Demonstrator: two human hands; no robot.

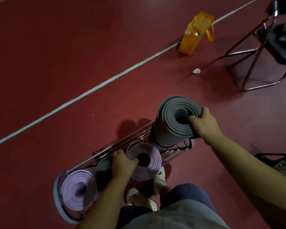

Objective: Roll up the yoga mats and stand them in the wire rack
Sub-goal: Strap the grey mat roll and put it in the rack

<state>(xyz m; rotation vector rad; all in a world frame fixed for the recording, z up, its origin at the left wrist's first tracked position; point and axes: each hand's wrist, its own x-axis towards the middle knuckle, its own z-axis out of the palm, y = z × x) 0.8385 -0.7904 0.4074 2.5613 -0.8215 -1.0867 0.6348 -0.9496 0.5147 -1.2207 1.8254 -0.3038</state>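
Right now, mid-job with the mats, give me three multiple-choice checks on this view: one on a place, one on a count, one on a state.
1. Where does the orange bag stand?
A. On the floor by the white line
B. Inside the wire rack
C. On the chair seat

2. How many rolled mats show at the wire rack, counting the one being gripped at its far end?
A. Two
B. Four
C. Six

3. What is the right hand doing?
A. Hanging idle
B. Gripping the top of the big grey mat
C. Lifting the chair

Answers:
1 A: the bag sits on the red floor against the white line.
2 B: two lilac rolls and two grey ones are visible.
3 B: its thumb hooks into the roll's core, fingers round the outer edge; the left hand rests on the lilac mat.
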